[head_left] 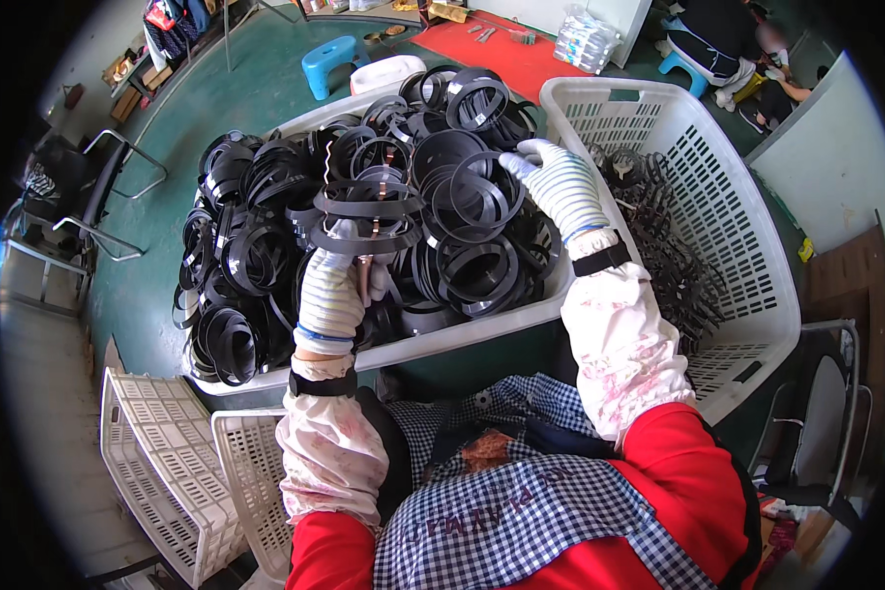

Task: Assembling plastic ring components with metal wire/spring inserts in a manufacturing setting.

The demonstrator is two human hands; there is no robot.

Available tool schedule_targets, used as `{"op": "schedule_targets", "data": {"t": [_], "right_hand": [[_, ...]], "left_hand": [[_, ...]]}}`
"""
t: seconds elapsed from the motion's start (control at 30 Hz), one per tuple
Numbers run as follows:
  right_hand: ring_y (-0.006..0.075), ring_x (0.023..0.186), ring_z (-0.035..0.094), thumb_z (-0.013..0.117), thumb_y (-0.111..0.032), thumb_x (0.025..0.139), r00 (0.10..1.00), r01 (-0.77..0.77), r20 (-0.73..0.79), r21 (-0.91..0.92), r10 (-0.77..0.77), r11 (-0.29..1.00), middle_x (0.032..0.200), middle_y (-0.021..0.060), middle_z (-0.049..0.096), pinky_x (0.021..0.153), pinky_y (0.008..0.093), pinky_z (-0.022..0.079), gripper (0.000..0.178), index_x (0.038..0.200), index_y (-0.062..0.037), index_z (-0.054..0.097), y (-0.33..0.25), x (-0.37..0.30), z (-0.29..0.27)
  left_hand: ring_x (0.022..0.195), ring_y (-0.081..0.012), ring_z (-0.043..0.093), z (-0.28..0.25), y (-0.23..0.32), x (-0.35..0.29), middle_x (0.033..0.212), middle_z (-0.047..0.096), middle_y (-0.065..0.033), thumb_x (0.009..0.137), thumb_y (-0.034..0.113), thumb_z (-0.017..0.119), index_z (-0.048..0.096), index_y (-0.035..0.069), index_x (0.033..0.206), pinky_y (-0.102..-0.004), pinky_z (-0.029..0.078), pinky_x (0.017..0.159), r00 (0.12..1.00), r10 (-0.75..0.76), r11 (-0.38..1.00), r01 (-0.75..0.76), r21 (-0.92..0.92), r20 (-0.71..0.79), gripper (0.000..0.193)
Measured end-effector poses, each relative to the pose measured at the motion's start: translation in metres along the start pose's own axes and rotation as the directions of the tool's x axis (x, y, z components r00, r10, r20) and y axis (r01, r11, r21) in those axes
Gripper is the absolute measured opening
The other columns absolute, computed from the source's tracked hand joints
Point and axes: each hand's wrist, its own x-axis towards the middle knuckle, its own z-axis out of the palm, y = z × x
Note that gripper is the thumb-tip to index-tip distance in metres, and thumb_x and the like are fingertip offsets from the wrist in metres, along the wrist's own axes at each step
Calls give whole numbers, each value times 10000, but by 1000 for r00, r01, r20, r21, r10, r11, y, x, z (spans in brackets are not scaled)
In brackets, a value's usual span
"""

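My left hand (336, 295), in a striped work glove, is closed at the near side of a heap of black rings. It grips a few black rings (366, 242) stacked one above another, with thin copper-coloured strips showing among them. Part of its grip is hidden behind the rings. Further right, my right hand (559, 187), gloved the same way, has its fingertips closed on the rim of a thin black ring (489, 224) leaning over the heap. The heap fills a wide white tub (467, 330) in front of me.
To the right stands a white slotted basket (757, 295) holding many small dark pieces (649, 226). Other white crates (167, 457) sit at the lower left. A blue stool (330, 63) stands beyond the tub, a chair (79, 187) at left. Another person (713, 44) sits at the far right.
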Motion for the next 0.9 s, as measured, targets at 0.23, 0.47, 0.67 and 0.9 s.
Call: {"op": "schedule_targets", "data": {"t": [0.23,0.47,0.67,0.9], "right_hand": [[362,927,684,625,-396,905,999,33,19,-251,-29,967,989,163,723,835,474,530,334,1102,-138,708,4,4,10],[375,805,682,603,-300,955,901,290,-312,-88,-303,953,886,180,711,725,459,547,229,1017,-107,707,-42,-19,6],[312,772,705,681,-239,918,855,416,-374,85,-359,905,889,162,722,704,383,558,223,1049,-63,722,-71,-43,-6],[318,738,697,757,-173,841,687,660,-429,32,-586,750,859,141,721,665,388,552,186,992,-66,733,-88,-59,-8]], "left_hand": [[604,-87,593,1,-10,1,826,659,-15,976,275,655,570,92,1271,-208,463,518,991,132,971,-123,205,-33,357],[678,-29,533,16,-12,-5,888,650,8,971,153,657,334,157,1539,-171,441,600,919,393,780,-341,524,12,654],[765,-115,609,17,-9,-5,999,704,-43,970,145,649,254,133,1571,-244,504,712,819,546,388,-432,814,175,719],[840,-174,678,22,-6,-10,1087,711,-127,973,146,629,240,121,1571,-283,526,758,836,525,256,-337,906,163,714]]}}
